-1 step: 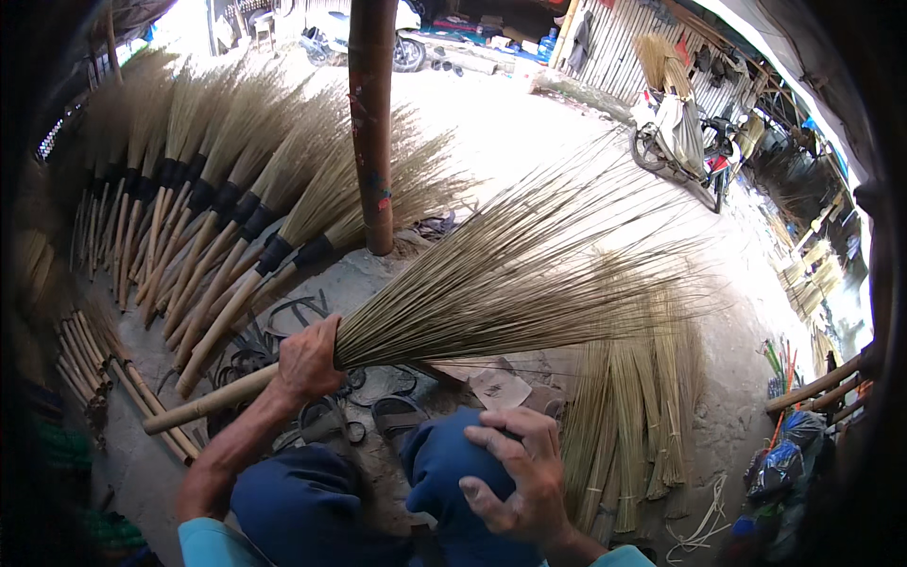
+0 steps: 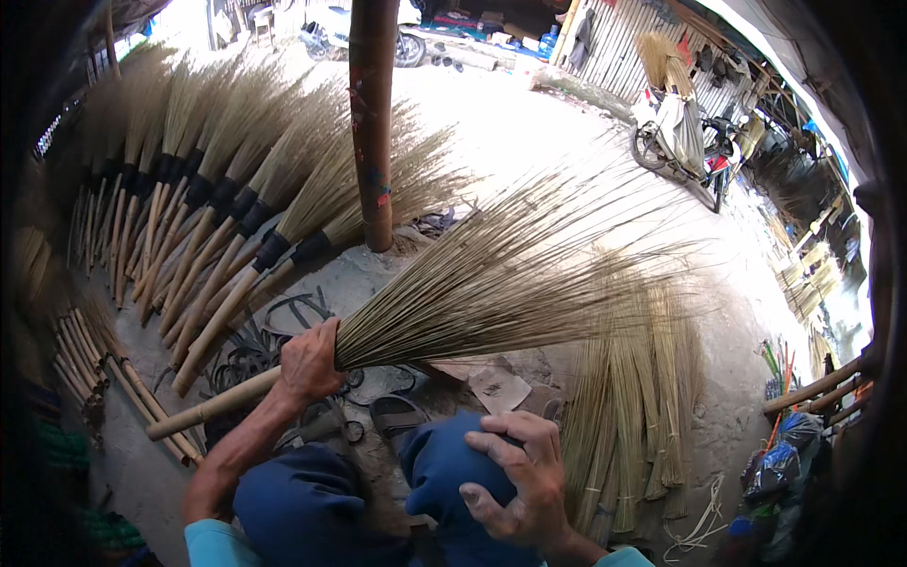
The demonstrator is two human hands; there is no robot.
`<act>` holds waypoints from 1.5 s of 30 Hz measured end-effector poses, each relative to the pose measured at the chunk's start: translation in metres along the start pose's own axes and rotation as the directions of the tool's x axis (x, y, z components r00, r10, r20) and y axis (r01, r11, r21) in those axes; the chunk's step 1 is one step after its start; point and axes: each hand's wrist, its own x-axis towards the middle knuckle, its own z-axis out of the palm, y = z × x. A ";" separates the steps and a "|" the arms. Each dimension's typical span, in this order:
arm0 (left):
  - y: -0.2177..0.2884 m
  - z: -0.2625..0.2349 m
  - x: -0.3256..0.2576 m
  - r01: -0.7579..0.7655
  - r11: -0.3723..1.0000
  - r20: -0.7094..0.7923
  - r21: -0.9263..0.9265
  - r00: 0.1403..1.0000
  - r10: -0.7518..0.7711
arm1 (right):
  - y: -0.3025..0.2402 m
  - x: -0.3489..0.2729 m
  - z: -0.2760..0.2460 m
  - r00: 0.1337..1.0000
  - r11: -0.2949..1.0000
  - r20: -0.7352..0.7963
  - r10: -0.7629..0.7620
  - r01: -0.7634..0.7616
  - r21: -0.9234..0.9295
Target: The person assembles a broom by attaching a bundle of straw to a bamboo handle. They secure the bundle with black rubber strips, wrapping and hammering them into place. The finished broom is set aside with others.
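Note:
A broom lies slantwise across my lap side, its pale wooden handle (image 2: 213, 404) reaching to the lower left and its loose fan of straw bristles (image 2: 482, 293) spreading to the upper right. My left hand (image 2: 310, 361) is wrapped round it where handle and bristles meet, hiding the joint. Above my blue-clad right knee (image 2: 439, 449), my right hand (image 2: 522, 472) hangs with its fingers apart and slightly curled, holding nothing. To the right of the knee, straw bundles (image 2: 614, 406) lie side by side on the ground.
Several brooms with black bindings (image 2: 272, 248) stand in a row at left, beside loose sticks (image 2: 151, 406). An upright post (image 2: 371, 132) rises ahead. Black strips (image 2: 246, 354) and a sandal (image 2: 397, 414) lie near my feet. A motorbike (image 2: 680, 142) stands far right.
The bristle fan has dipped slightly, its upper strands sitting lower. My left hand keeps its grip, and my right hand is nearly still.

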 end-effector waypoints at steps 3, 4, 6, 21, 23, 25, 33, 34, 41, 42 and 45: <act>-0.024 0.061 -0.016 0.144 0.989 -0.024 0.012 0.989 -0.144 | -0.006 0.015 0.004 0.999 1.000 0.020 -0.030 0.029 0.010; -0.027 0.077 -0.020 0.180 0.984 -0.060 -0.011 0.982 -0.180 | -0.008 0.019 0.004 0.999 0.999 0.024 -0.048 0.049 -0.016; -0.027 0.103 -0.026 0.303 0.953 -0.075 -0.027 0.950 -0.305 | -0.007 0.027 0.007 0.990 0.998 0.135 0.026 -0.035 0.059; -0.059 0.160 -0.020 0.716 0.309 0.635 -0.626 0.698 -0.330 | 0.123 0.040 0.118 0.613 0.063 0.595 0.520 -0.722 0.689; -0.057 0.162 -0.025 0.727 0.549 0.550 -0.412 0.679 -0.487 | 0.166 0.035 0.183 0.490 0.132 0.595 0.638 -0.830 0.542; -0.051 0.166 -0.031 0.643 0.690 0.399 -0.332 0.759 -0.515 | 0.191 0.019 0.225 0.381 0.128 0.695 0.609 -0.913 0.388; -0.059 0.173 -0.026 0.599 0.604 0.501 -0.526 0.792 -0.348 | 0.208 -0.040 0.329 0.409 0.426 0.793 0.452 -0.880 0.211; -0.058 0.173 -0.023 0.621 0.594 0.522 -0.511 0.774 -0.359 | 0.211 -0.045 0.336 0.385 0.438 0.817 0.430 -0.880 0.184; -0.046 0.177 -0.020 0.583 0.746 0.318 -0.322 0.809 -0.495 | 0.223 -0.063 0.354 0.388 0.472 0.806 0.447 -0.868 0.156; -0.046 0.178 -0.021 0.583 0.751 0.328 -0.310 0.807 -0.491 | 0.222 -0.061 0.353 0.362 0.423 0.796 0.485 -0.894 0.149; -0.048 0.182 -0.024 0.559 0.775 0.284 -0.293 0.825 -0.488 | 0.216 -0.048 0.343 0.367 0.319 0.768 0.524 -0.921 0.223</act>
